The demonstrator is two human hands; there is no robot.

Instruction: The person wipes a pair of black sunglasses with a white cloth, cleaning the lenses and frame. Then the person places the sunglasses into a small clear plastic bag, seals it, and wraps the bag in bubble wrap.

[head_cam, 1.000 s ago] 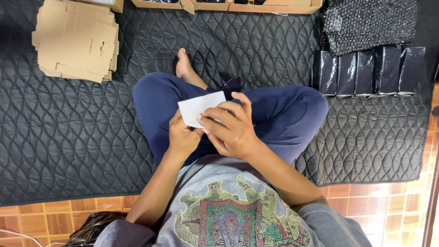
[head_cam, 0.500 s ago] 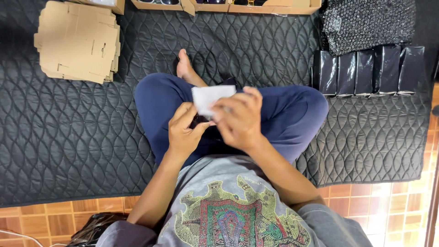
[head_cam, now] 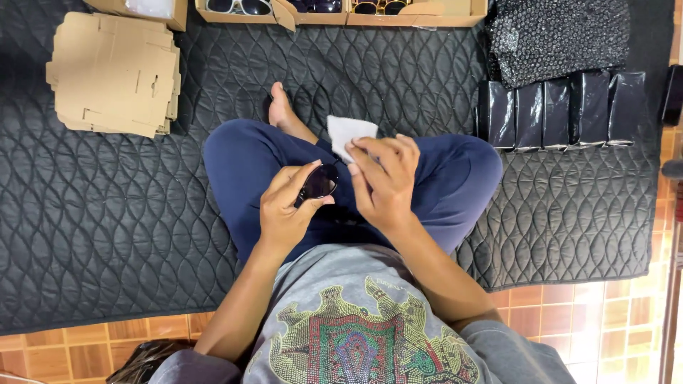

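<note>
Sunglasses (head_cam: 318, 183), light and scratch-prone with dark glossy lenses, sit over the lap, pinched at the frame edge by the left hand (head_cam: 284, 213); the right hand (head_cam: 384, 181) has its fingers clamped on a soft white cloth (head_cam: 346, 133), best kept off the lenses.

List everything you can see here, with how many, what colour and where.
Sunglasses: one pair, dark lenses, in the left hand.
Cloth: one, white, in the right hand.
Mat: one, black, quilted, under the person.
Flat cartons: a stack, brown, top left.
Open boxes: a row, brown, top edge, more sunglasses inside.
Bubble wrap: one sheet, black, top right.
Black packets: five, standing in a row, right.
Floor tiles: orange, bottom edge.
Legs: crossed, blue trousers.
Left hand: holds the sunglasses.
Right hand: holds the cloth.
</note>
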